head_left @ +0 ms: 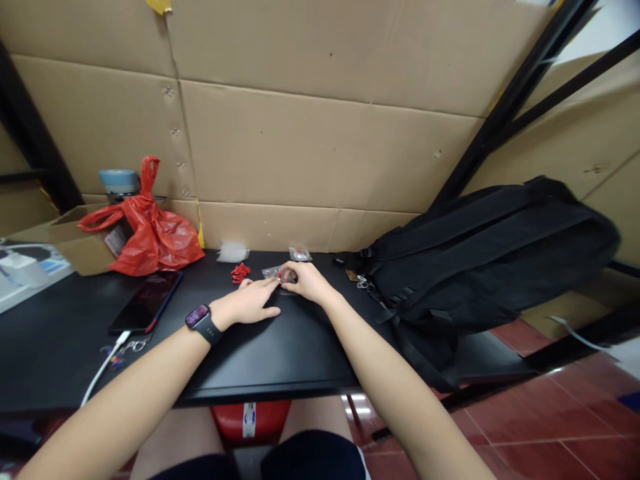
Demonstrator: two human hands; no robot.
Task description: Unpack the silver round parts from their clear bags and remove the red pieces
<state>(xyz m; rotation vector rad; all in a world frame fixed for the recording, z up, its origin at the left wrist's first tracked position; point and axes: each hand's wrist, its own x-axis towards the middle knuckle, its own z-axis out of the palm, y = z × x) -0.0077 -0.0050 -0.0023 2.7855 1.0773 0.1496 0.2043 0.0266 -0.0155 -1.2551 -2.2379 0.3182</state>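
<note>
My left hand (250, 302) lies low over the black table (235, 367), fingers stretched out and thumb apart. Its fingertips touch a small clear plastic bag (271, 272). On the bag's right side my right hand (310, 281) is closed in a pinch on it; something reddish shows in the bag, mostly hidden by the fingers. Just left of the bag is a little pile of small red pieces (241, 272). Behind them lie a stack of clear bags (233, 251) and another small filled bag (300, 254).
A black backpack (480, 260) leans on the right, with keys (364, 283) beside it. To the left are a red plastic bag (155, 233), a cardboard box (83, 250) and a phone (147, 301) on a white cable (103, 370). A cardboard wall (300, 153) rises behind.
</note>
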